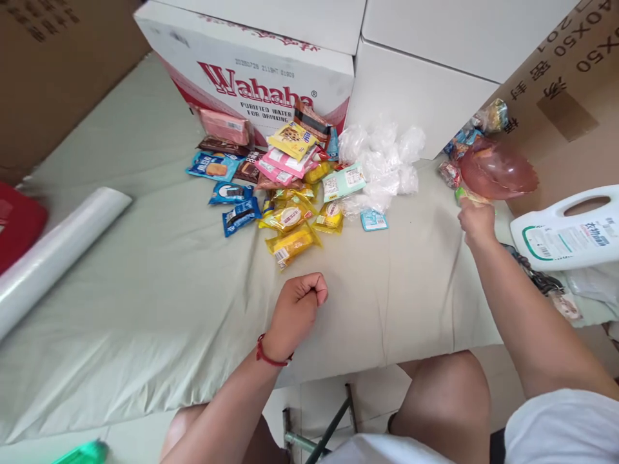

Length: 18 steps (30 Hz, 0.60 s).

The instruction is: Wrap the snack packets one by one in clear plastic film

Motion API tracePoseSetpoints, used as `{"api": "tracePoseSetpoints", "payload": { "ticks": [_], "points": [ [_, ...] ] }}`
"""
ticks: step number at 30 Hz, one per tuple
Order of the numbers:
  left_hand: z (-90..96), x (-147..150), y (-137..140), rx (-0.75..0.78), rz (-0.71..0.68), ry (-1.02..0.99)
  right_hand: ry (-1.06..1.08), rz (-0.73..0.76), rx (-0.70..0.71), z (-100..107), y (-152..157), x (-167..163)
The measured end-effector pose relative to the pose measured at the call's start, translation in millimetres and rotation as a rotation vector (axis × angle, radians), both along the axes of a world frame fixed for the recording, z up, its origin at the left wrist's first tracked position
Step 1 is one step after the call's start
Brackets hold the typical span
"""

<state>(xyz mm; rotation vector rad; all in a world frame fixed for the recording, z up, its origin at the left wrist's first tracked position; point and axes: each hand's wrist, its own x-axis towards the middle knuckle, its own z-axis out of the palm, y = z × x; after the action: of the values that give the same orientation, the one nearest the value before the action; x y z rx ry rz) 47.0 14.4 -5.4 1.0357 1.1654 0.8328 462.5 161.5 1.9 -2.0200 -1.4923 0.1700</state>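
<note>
Just in front of the pink bowl [498, 173], the person's right hand [478, 222] pinches a green-ended packet [464, 194], its long axis roughly sideways, green end leftward, while the left hand [297, 310], well left of the bowl, curls into a fist.

Cloth-covered table [145, 277]: pale green, creased, cloth hanging over the front edge. Rear: white water carton [271, 74] with red lettering, backed by white panels [411, 96]. Flanks: brown left carton [62, 90] and right carton [597, 96], both printed. Below: pale tiled floor [138, 444], dark green metal frame [329, 430]. Light: soft, diffuse.
</note>
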Motion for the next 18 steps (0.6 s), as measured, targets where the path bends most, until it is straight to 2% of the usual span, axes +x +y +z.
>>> {"api": "tracePoseSetpoints", "payload": {
  "ticks": [2, 4, 6, 8, 10, 11, 13, 15, 18],
  "points": [
    [0.4, -4, 3, -0.028, 0.055, -0.080, -0.002, 0.114, 0.023, 0, -16, -39],
    [-1.8, -5, 5, -0.039, 0.114, -0.109, -0.062, 0.326, 0.037, 1, -26, -84],
    [-6.4, -4, 7, -0.031, 0.153, -0.094, -0.245, 0.604, 0.051, 2, -26, -129],
    [-11.4, -1, 8, -0.019, 0.158, -0.067, -0.387, 0.697, 0.037, 1, -16, -166],
    [-14.6, 4, 9, -0.006, 0.132, -0.058, -0.400, 0.669, -0.004, -1, -5, -191],
    [-14.8, 7, 9, 0.004, 0.117, -0.066, -0.335, 0.627, 0.003, -2, -3, -199],
    [-12.3, 11, 8, 0.042, 0.090, -0.093, -0.047, 0.496, 0.081, -2, -8, -209],
    [-6.6, 14, 7, 0.111, 0.092, -0.095, 0.407, 0.328, 0.141, -2, -30, -214],
    [3.0, 18, 3, 0.228, 0.165, -0.043, 1.064, 0.149, 0.023, -2, -79, -222]
  ]
}}
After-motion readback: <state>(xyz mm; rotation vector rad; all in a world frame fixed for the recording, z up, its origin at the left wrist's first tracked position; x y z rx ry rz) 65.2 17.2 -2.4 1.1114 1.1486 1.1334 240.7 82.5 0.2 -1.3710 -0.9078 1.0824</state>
